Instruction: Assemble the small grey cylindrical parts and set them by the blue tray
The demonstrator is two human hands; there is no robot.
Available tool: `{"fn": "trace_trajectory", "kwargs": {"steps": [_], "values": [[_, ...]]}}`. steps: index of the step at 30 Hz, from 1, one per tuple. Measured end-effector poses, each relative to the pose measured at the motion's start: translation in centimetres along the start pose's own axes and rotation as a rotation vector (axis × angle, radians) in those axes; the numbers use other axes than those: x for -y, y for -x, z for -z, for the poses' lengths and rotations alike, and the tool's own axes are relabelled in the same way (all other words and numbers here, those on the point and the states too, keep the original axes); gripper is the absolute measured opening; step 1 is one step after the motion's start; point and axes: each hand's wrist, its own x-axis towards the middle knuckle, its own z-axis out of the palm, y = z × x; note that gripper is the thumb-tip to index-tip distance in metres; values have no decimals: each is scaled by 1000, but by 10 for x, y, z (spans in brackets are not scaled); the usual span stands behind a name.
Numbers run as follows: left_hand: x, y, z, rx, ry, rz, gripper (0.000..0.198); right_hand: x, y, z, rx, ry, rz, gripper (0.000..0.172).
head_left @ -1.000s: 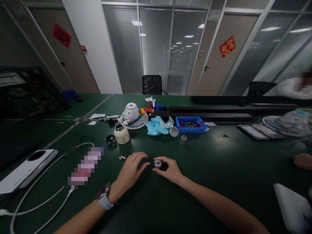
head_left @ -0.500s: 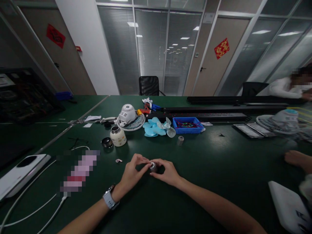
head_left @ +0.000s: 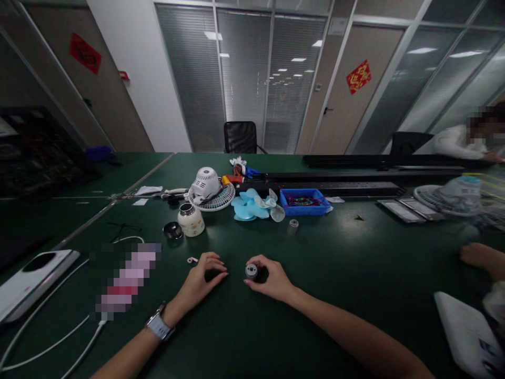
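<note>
On the green table, a small metal cylinder (head_left: 251, 271) stands upright, its pale round top marked with dark holes. My right hand (head_left: 271, 278) curls around it from the right, with thumb and forefinger against its sides. To the left, my left hand (head_left: 202, 276) is apart from the cylinder, fingers bent and spread, with nothing visible in them. A white earbud (head_left: 192, 260) lies just beside that hand. Farther back is a second, similar metal cylinder (head_left: 292, 227).
Behind my hands are a cream jar (head_left: 191, 220), a black lid (head_left: 172, 230), a white fan body (head_left: 206, 184), blue fan blades (head_left: 250, 205) and a blue tray (head_left: 303, 209) with wires. A phone with a cable (head_left: 132, 276) lies left. Another person's hand (head_left: 482, 260) rests at right.
My left hand has let go of the cylinder's top and drawn back left, uncovering the dark-holed top. My right hand stays around the cylinder.
</note>
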Motion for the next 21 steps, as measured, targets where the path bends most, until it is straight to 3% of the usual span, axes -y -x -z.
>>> {"fn": "trace_trajectory", "kwargs": {"steps": [5,11,14,17,21], "values": [[3,3,-4,82,49,61,51,0,-1,-2,-5,-10,2,40],[17,5,0,46,-55,110,42,-14,5,15,-62,14,-17,39],[22,4,5,-4,-84,158,37,-40,15,49,-195,86,-59,38],[25,3,9,-44,-101,208,36,-76,21,99,-347,200,-109,41],[28,3,8,-95,-131,227,35,-121,10,155,-506,256,-153,47]]}}
